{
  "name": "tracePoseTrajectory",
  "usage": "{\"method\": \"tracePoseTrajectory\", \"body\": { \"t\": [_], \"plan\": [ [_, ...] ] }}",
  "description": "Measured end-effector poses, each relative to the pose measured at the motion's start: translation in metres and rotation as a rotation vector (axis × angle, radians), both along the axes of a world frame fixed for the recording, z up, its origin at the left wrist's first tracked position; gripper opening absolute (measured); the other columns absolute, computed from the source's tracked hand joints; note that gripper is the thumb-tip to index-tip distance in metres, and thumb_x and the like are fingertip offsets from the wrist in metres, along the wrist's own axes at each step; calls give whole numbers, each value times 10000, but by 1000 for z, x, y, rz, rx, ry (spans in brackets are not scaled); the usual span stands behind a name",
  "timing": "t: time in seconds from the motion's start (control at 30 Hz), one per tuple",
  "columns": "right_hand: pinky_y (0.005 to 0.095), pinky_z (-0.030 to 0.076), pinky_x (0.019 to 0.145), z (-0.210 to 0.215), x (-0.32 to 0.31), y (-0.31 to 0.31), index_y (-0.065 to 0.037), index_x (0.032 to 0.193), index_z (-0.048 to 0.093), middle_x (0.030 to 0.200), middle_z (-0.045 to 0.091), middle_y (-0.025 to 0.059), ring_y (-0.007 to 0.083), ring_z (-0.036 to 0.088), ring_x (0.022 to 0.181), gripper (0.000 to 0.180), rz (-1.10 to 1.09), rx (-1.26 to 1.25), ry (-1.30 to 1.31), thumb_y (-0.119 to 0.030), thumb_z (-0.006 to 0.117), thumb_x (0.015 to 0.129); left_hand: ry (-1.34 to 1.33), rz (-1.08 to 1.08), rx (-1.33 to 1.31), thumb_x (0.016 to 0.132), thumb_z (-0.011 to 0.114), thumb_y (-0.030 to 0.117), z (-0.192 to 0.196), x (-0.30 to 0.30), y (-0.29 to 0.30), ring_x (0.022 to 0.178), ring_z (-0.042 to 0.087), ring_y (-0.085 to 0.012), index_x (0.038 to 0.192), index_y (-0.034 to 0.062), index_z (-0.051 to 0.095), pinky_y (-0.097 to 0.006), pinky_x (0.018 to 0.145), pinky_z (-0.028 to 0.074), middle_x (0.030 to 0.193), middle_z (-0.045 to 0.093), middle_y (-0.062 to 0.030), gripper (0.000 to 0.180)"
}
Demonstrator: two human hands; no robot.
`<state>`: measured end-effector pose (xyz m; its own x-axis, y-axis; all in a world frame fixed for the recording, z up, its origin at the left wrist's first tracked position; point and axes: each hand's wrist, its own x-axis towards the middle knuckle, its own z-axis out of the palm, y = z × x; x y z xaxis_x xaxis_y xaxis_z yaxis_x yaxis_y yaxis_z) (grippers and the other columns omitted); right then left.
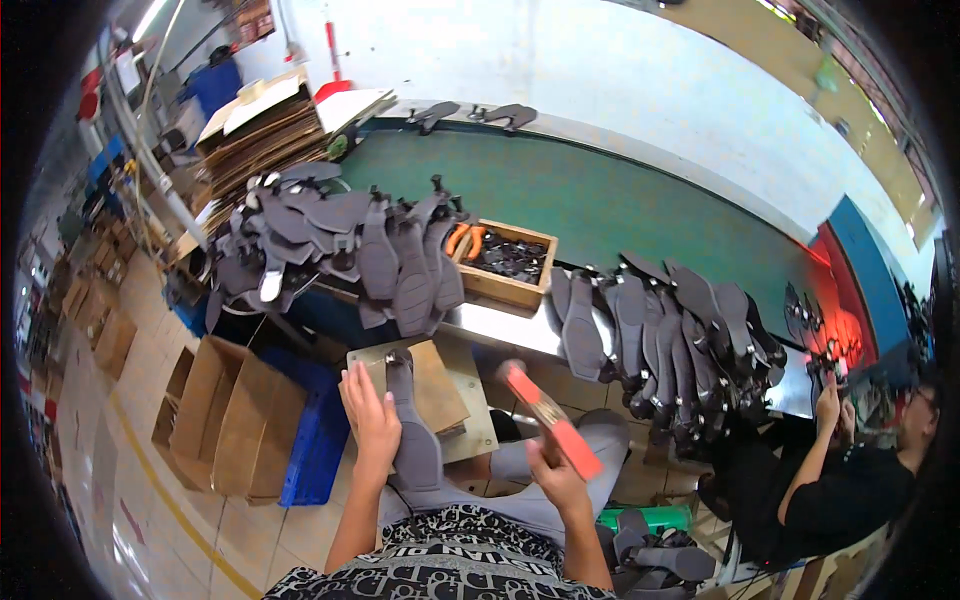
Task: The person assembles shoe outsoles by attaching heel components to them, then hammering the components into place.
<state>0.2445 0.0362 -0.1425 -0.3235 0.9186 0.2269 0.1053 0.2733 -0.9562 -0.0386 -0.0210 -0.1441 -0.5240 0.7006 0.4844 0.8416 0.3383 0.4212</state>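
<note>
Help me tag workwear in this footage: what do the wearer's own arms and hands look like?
The left hand and right hand are ungloved. The forearms are bare where they show, with no sleeve, watch, cable or marking that I can make out. The shirt is black with a pale printed pattern.

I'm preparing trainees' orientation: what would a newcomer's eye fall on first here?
Probably the red tool in the right hand, near the centre, with a grey sandal at the left hand. Then the red glow by the tilted blue panel at far right. The sandal heaps either side of the wooden tray also stand out.
</note>
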Motion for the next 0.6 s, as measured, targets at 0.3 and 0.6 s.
{"method": "tracePoseTrajectory", "body": {
  "t": [0.3,0.6],
  "plan": [
    [260,332,356,35,60,-25,-75,691,411,531,444,14,87,399,375,318,-272,-343,450,-111,577,961,106,-652,236,770,555,-60,91,40,173,998,593,-341,1070,39,626,-427,878,476,1013,635,-153,323],
    [245,337,354,-16,64,-23,-51,735,475,543,488,-1,70,425,378,271,-372,-133,217,-138,652,922,364,-728,-338,705,729,106,50,9,343,726,680,-345,724,14,711,-434,647,528,715,674,-191,95]
  ]
}}
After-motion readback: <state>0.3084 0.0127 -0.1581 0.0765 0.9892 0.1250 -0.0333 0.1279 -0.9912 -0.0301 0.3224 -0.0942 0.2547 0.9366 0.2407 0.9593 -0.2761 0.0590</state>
